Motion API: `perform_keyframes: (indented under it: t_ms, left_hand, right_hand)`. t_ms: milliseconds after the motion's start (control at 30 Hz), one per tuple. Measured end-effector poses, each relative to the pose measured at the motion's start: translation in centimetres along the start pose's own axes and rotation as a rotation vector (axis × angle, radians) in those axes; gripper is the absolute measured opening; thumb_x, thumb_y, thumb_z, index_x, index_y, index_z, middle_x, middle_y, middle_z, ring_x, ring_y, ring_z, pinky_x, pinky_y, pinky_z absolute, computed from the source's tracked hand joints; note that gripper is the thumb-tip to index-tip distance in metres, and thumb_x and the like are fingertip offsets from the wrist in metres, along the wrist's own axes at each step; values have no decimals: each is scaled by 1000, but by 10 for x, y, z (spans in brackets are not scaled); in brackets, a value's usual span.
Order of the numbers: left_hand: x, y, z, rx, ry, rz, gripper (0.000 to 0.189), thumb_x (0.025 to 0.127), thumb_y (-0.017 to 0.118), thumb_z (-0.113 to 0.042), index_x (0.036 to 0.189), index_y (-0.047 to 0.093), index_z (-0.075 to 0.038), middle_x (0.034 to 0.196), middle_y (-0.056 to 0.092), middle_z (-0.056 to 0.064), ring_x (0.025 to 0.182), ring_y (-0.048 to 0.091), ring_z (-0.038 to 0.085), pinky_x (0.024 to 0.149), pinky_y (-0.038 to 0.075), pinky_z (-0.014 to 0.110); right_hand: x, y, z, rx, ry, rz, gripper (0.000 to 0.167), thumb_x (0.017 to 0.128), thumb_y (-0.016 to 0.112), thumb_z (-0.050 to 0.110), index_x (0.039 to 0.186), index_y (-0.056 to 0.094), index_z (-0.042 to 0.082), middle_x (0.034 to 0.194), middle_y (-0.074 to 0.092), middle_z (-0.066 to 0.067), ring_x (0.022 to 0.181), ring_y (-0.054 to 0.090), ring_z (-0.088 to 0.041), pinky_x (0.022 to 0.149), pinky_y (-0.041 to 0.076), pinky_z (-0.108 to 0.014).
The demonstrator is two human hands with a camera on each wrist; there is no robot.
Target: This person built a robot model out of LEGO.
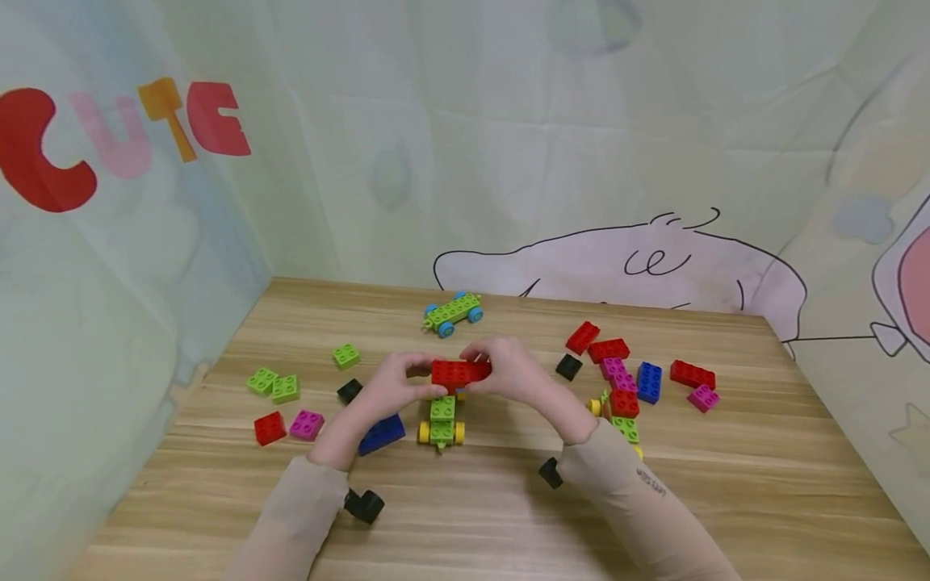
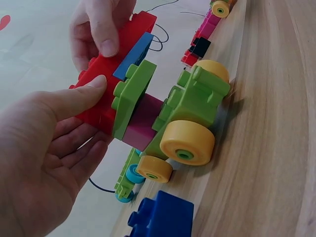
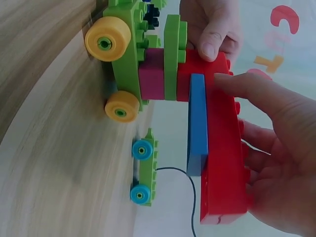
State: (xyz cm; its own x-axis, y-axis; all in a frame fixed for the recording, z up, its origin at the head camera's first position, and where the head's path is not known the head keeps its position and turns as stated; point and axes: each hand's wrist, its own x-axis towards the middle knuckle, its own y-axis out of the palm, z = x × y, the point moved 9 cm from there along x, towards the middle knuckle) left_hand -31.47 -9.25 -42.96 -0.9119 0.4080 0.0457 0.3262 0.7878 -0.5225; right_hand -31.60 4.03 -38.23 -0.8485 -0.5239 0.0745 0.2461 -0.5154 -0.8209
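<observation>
Both hands hold a long red brick at the top of a small stack. My left hand pinches its left end, thumb on the near side, fingers behind. At the other end my right hand grips it between thumb and fingers. Beneath the red is a blue brick, jutting out to the right. Lower down come a green brick and a magenta brick. These rest on a green wheeled base with yellow wheels, standing on the table.
A green wheeled base with blue wheels stands behind. Loose green, red, magenta, black and blue bricks lie at the left. On the right are more bricks and another yellow-wheeled build, partly behind the right forearm. Curtains border the table.
</observation>
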Motion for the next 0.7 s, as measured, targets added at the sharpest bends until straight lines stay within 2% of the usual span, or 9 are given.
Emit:
perform_keyframes:
  t_ms: [300,467,700]
  left_hand:
    - [0,0,1,-20,6,1,41,86,76,-19,122,66,-2,121,69,14,116,62,33,101,48,50]
    - [0,1,5,-38,-14,18,44,86,76,-20,125,65,-3,122,68,14,117,61,32,101,48,50]
    - [-1,-4,8,-57,-34,34,59,85,77,-27,136,56,-4,134,60,14,124,56,34,105,45,51]
  right_hand:
    - [8,7,7,35,-13,4,28,80,81,15,105,74,5,96,73,-7,83,63,-14,72,54,-22]
    - [8,7,8,51,-1,12,27,80,80,14,105,75,4,97,73,-7,83,62,-14,72,54,-22]
    - [10,7,9,39,-15,21,27,79,80,14,105,75,4,100,74,-8,84,63,-14,71,54,-21]
